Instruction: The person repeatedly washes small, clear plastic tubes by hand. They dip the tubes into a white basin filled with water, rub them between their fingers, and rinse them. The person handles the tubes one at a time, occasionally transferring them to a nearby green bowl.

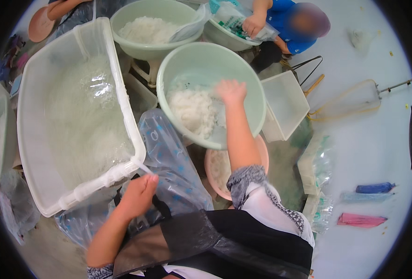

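My left hand (139, 195) is closed around a thin white stick-like handle (143, 166), which crosses the near corner of a big white plastic tub (124, 101). Cloudy, rippling water (87, 115) fills much of that tub, and the handle's far end is hard to make out. My right hand (231, 91), blurred, reaches over a pale green plastic basin (258, 104) with its fingers spread and nothing visible in them. Beside it in the basin lies a heap of moist white stringy material (193, 111); what it is cannot be told.
Another green basin (122, 48) holds more white material. A pink basin (209, 171) sits under my right arm. An empty white bin (286, 104) stands to the right. A co-worker's hand (254, 26) handles a printed plastic bag (226, 17). A framed net (349, 101) hangs farther right.
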A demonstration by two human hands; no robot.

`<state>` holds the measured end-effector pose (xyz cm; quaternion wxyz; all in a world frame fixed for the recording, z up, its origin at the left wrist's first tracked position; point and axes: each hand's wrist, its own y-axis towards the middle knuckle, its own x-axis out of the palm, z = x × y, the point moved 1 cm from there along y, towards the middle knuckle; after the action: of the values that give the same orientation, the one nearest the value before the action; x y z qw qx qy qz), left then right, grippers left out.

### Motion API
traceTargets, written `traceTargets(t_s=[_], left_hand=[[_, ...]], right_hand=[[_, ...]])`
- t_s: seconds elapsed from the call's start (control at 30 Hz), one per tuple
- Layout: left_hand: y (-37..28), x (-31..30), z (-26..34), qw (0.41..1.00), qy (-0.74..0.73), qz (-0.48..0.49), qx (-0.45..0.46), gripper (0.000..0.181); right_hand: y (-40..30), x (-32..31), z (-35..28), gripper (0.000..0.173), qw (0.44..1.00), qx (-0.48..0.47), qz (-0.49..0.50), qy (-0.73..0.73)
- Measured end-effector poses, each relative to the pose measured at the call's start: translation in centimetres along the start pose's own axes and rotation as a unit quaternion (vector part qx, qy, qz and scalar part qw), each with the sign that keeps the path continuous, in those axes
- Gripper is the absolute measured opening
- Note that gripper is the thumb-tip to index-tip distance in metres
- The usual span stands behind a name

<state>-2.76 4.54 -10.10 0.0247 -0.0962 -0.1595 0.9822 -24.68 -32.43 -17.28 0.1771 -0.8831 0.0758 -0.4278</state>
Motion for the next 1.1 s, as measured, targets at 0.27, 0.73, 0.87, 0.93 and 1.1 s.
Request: traceTargets(t_s=[0.27, 0.73, 0.87, 0.93, 1.1], left_hand=[[-1.0, 0.6, -1.5, 0.879, 0.473, 0.036, -0.042, 0.030], [-6.9, -1.9, 2.5, 0.951, 0.150, 0.272, -0.002, 0.016], [-6.2, -1.7, 1.3, 0.952, -0.139, 0.270, -0.043, 0.021], [-5.0, -1.4, 1.4, 0.938, -0.226, 0.260, 0.026, 0.044], [-3.8, -0.5, 0.5, 0.972, -0.127, 0.176, 0.092, 0.055]], right_hand=[[6.0, 3.9, -4.7, 0.065, 0.986, -0.068, -0.060, 0.140], [8.6, 4.8, -6.4, 0.020, 0.998, -0.048, -0.009, -0.047], [-5.0, 6.5, 0.6, 0.022, 0.923, -0.035, -0.263, -0.277], [-15.2, 7.8, 4.2, 0.023, 0.829, -0.007, -0.390, -0.402], [-29.4, 5.0, 9.6, 0.012, 0.667, -0.125, -0.565, -0.469]])
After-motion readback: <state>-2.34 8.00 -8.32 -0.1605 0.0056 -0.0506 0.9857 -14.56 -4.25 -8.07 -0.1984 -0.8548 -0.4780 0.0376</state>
